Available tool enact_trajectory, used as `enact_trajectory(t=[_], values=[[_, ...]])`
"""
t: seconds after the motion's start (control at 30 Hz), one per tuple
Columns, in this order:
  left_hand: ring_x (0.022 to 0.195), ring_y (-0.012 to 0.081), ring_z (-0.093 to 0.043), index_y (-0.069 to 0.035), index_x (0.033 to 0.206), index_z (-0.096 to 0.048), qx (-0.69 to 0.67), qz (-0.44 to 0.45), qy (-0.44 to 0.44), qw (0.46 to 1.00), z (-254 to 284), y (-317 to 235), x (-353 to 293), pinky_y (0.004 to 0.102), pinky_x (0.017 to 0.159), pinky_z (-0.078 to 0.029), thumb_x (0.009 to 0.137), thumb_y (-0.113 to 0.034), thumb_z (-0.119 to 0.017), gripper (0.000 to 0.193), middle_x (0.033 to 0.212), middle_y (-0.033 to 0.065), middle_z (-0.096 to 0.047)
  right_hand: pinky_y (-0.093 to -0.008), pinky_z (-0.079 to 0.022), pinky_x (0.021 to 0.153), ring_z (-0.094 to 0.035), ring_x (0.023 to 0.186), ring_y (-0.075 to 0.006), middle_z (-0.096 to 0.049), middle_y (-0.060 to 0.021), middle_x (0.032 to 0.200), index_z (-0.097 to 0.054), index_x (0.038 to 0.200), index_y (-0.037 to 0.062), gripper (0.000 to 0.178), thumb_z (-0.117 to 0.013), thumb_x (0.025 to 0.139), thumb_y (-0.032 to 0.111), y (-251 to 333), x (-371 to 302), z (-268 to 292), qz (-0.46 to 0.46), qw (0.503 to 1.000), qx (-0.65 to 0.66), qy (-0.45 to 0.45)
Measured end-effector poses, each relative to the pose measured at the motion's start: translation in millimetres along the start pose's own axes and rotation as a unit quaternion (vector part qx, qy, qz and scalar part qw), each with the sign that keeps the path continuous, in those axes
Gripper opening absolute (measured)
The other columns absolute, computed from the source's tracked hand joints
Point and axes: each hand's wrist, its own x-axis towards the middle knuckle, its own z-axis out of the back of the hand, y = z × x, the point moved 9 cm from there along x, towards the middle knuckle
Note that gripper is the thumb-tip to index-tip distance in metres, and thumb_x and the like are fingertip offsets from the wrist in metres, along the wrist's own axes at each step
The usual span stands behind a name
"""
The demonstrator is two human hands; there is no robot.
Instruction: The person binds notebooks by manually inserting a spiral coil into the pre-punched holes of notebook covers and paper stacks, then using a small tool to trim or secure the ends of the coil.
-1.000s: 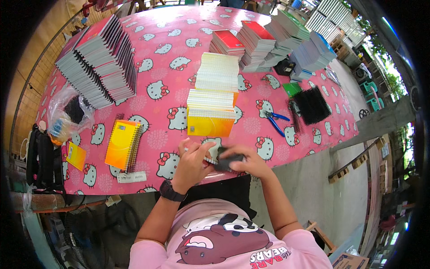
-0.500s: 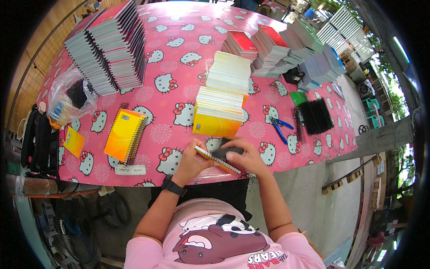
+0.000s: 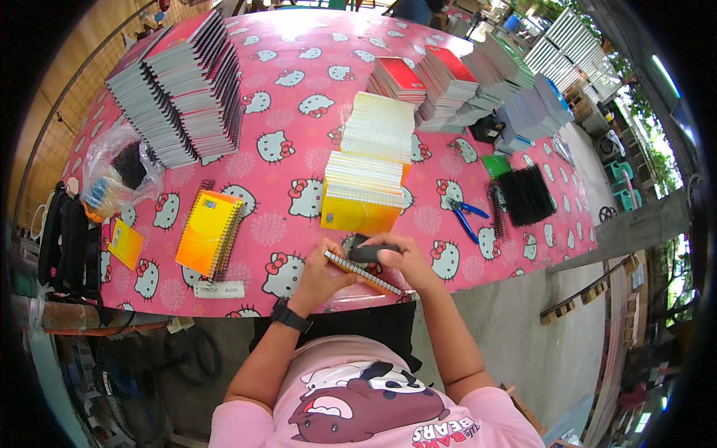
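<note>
Close to the table's front edge, my left hand (image 3: 323, 279) is closed around an orange-and-yellow notebook (image 3: 366, 274) tilted on edge, its row of punched holes facing up. My right hand (image 3: 407, 261) grips a dark grey, rounded object (image 3: 364, 253), of a kind I cannot make out. That object lies just beyond the notebook's upper left part; whether they touch is unclear. Just past my hands stands a row of yellow notebooks (image 3: 361, 215) with punched edges up. Left of it, several yellow notebooks with spiral wire (image 3: 209, 231) lie stacked.
Tall stacks of spiral notebooks (image 3: 187, 97) stand at the far left, beside a plastic bag (image 3: 112, 175). Blue-handled pliers (image 3: 467, 220) and a pile of black spiral coils (image 3: 526, 196) lie to the right. Red-topped notebook stacks (image 3: 452, 82) stand behind. A paper label (image 3: 219, 290) lies front left.
My right hand and the grey object have shifted slightly left along the notebook; the hand was blurred before and is sharper now. My left hand keeps its hold on the notebook.
</note>
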Motion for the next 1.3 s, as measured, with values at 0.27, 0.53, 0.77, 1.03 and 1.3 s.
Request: enact_trajectory(t=[0.27, 0.53, 0.77, 1.03, 1.3], values=[[0.071, 0.0148, -0.054, -0.006, 0.088, -0.045, 0.039, -0.002, 0.000, 0.999, 2, 8, 0, 0.0284, 0.063, -0.046, 0.062, -0.013, -0.084, 0.047, 0.079, 0.0063, -0.054, -0.0313, -0.041, 0.090, -0.055, 0.101, -0.0189, -0.059, -0.0096, 0.107, -0.060, 0.112, 0.0056, 0.047, -0.068, 0.074, 0.032, 3, -23, 54, 0.105, 0.980, 0.076, -0.150], [0.073, 0.0184, -0.058, -0.001, 0.096, -0.053, 0.093, -0.017, -0.006, 0.996, -4, -44, 10, 0.0297, 0.066, -0.047, 0.075, -0.009, -0.072, 0.029, 0.081, 0.0095, -0.058, -0.0400, -0.032, 0.101, -0.044, 0.117, -0.0323, -0.054, -0.0167, 0.120, -0.057, 0.114, 0.0039, 0.047, -0.070, 0.076, 0.028, 36, -73, 99, 0.070, 0.785, -0.501, -0.359], [0.072, 0.0115, -0.055, 0.000, 0.085, -0.056, 0.152, -0.025, 0.015, 0.988, -20, -78, 12, 0.0254, 0.065, -0.046, 0.072, -0.003, -0.072, 0.020, 0.077, 0.0056, -0.057, -0.0292, -0.046, 0.076, -0.060, 0.085, -0.0215, -0.061, -0.0118, 0.094, -0.061, 0.107, 0.0019, 0.027, -0.064, 0.081, 0.008, 79, -43, -5, 0.160, 0.957, -0.208, -0.123], [0.069, 0.0087, -0.054, -0.001, 0.082, -0.058, 0.092, -0.006, 0.018, 0.996, -22, -81, 7, 0.0231, 0.062, -0.045, 0.073, -0.003, -0.070, 0.015, 0.075, 0.0040, -0.058, -0.0261, -0.042, 0.062, -0.052, 0.071, -0.0134, -0.050, -0.0035, 0.073, -0.057, 0.088, 0.0018, 0.018, -0.070, 0.077, 0.009, 79, -40, -6, 0.128, 0.977, -0.132, -0.111], [0.071, 0.0057, -0.055, 0.000, 0.083, -0.060, 0.051, -0.006, 0.025, 0.998, -21, -77, 3, 0.0209, 0.062, -0.046, 0.076, -0.003, -0.071, 0.013, 0.078, 0.0025, -0.061, -0.0340, -0.043, 0.065, -0.053, 0.073, -0.0260, -0.054, -0.0104, 0.075, -0.056, 0.083, 0.0021, 0.021, -0.069, 0.078, 0.017, 86, -45, -10, 0.175, 0.941, -0.258, -0.132]])
